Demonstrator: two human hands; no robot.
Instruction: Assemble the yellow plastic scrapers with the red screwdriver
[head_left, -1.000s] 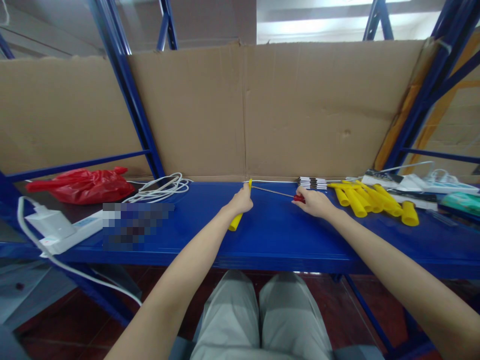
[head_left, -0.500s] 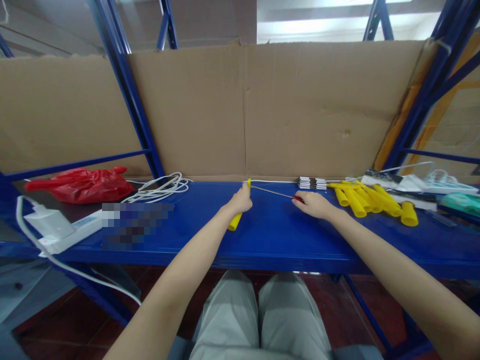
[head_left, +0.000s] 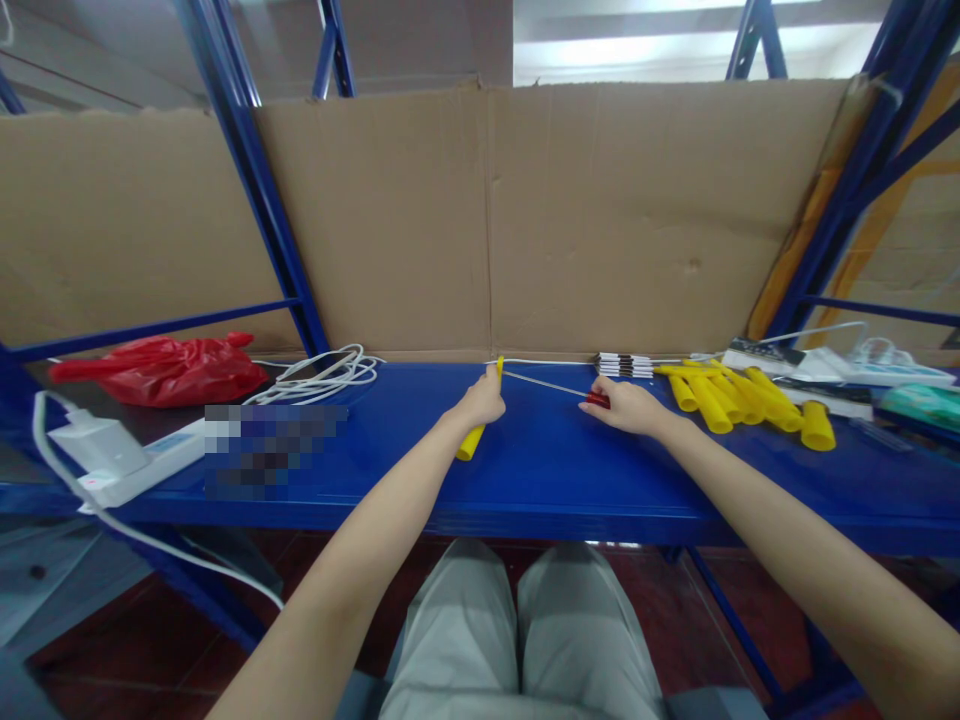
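Note:
My left hand is closed around a yellow tube-like piece; its wide lower end shows below the fist and a thin tip rises above it. My right hand grips the red handle of a screwdriver. The long thin metal shaft points left, and its tip meets the upper part of the yellow piece, just right of my left fingers. Whether the tip sits in a hole or only touches cannot be made out. Both hands are above the blue tabletop.
Several yellow pieces lie at the right, beside a stack of small white boxes. To the left are a red plastic bag, a coiled white cable and a white power strip. A cardboard wall stands behind.
My right fingers have shifted slightly on the screwdriver, and more of the red handle shows. My left hand and the yellow piece stay almost in place.

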